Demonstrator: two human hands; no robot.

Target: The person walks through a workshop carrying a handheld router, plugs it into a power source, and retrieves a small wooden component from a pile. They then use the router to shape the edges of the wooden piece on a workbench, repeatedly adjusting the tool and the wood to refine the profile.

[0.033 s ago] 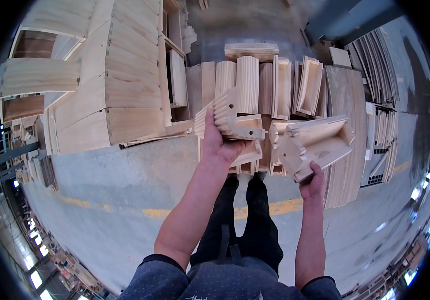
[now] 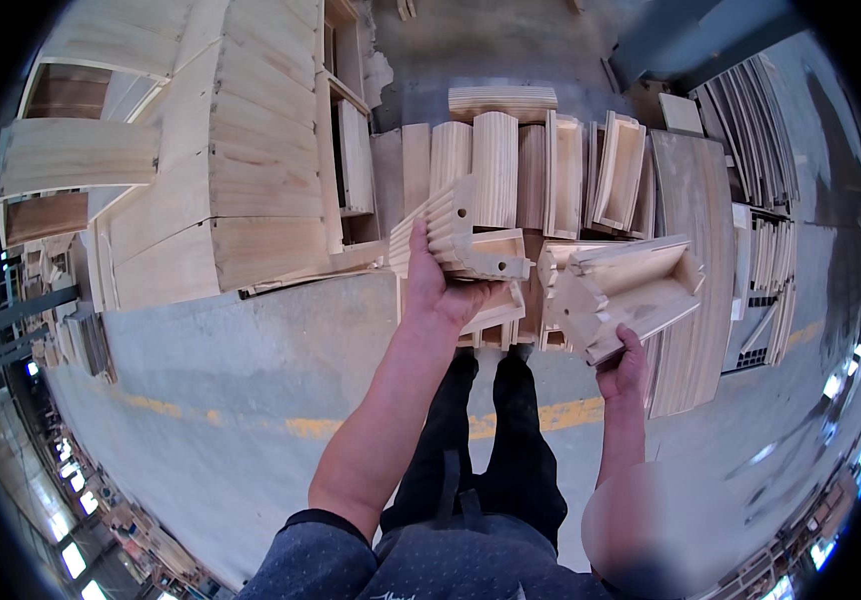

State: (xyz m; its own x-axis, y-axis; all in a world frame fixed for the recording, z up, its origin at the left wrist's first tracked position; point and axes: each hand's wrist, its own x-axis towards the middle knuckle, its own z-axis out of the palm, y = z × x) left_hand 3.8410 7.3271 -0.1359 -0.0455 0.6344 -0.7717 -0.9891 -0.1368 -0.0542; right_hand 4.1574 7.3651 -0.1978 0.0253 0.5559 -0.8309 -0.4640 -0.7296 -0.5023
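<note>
My left hand is wrapped around a pale wooden piece with a ribbed outer face; its end shows a round hole. A second hole shows in the notched end just below, and I cannot tell whether both ends belong to one piece. On the right, my right hand grips the near edge of a wooden trough-shaped piece, tilted with its hollow side up and a notched end towards the left. Both pieces are held above rows of similar parts. The palms and some fingers are hidden.
Ahead stand ribbed wooden pieces and hollow troughs in a row. Large wooden cabinet frames rise at the left. A flat board and stacked thin panels lie at the right. A yellow line crosses the concrete floor.
The trough in my right hand has shifted slightly left and its tilt differs a little. My left hand and its ribbed piece stay practically in place.
</note>
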